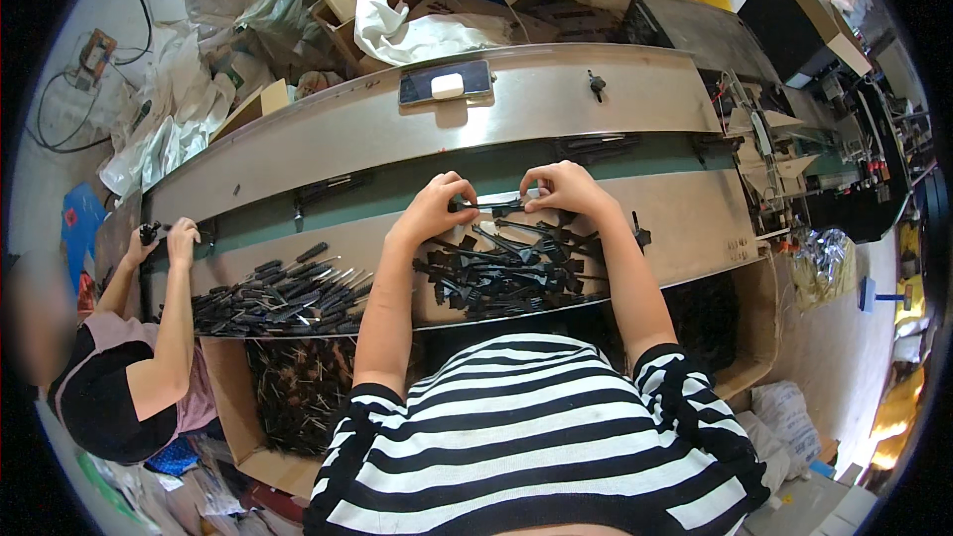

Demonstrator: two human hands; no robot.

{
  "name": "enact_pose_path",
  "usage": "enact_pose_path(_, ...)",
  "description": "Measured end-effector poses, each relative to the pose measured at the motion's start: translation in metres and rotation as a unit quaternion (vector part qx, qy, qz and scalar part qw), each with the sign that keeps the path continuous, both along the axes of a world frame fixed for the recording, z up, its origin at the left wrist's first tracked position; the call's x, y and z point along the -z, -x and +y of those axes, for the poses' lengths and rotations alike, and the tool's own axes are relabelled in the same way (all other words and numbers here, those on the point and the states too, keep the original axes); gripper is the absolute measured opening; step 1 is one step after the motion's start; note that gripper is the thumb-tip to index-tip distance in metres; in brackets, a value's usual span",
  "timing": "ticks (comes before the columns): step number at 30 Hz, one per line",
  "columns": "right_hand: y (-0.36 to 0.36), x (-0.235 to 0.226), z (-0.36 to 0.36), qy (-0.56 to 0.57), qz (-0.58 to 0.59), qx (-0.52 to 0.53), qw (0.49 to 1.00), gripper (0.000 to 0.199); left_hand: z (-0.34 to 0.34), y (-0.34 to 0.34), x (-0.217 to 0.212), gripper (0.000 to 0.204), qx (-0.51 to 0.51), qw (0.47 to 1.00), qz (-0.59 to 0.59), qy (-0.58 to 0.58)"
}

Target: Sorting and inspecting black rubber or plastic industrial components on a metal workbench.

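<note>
A slim dark rod-like piece with a shiny stretch (496, 206) spans the gap between my two hands, over the near side of the bench. The fingers of my left hand (434, 206) pinch its left end. At the other end, the thumb and fingers of my right hand (568, 190) are closed on it; its exact kind is too small to tell. Just below my hands lies a heap of small black plastic parts (511, 270). Left of my left forearm, many thin tools with black handles and metal shafts (283, 293) are piled up.
A green conveyor belt (397, 182) runs along the bench, carrying dark pieces. Beyond it, a phone (422, 82) with a white case (447, 86) rests on a metal ledge (556, 79). A co-worker (129, 357) sits left. Cardboard boxes (230, 387) stand below; machinery (764, 159) is right.
</note>
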State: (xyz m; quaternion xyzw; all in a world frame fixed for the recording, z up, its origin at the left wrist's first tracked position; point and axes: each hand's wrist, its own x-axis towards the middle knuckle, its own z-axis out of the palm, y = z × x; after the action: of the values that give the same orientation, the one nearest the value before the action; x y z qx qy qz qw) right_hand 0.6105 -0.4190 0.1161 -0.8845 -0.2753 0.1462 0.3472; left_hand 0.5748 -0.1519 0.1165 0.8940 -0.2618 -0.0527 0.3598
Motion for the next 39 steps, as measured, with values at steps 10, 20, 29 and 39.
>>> enact_pose_path(10,-0.001,0.001,0.0,0.033,0.005,0.003,0.999,0.036,0.001,-0.001,-0.003,0.019,-0.024,0.999,0.038,-0.003)
enact_pose_path(20,0.001,0.0,0.002,0.006,0.006,0.008,1.0,0.035,0.043,-0.008,0.014,0.018,-0.298,0.92,-0.127,-0.22)
enact_pose_path(29,0.0,0.001,0.002,-0.001,0.008,0.01,1.0,0.036,0.024,-0.009,0.012,0.024,-0.196,0.971,-0.132,-0.038)
enact_pose_path(39,0.005,-0.001,0.011,0.098,-0.061,0.02,0.993,0.049,-0.011,0.001,0.002,0.024,0.011,0.998,0.018,0.052)
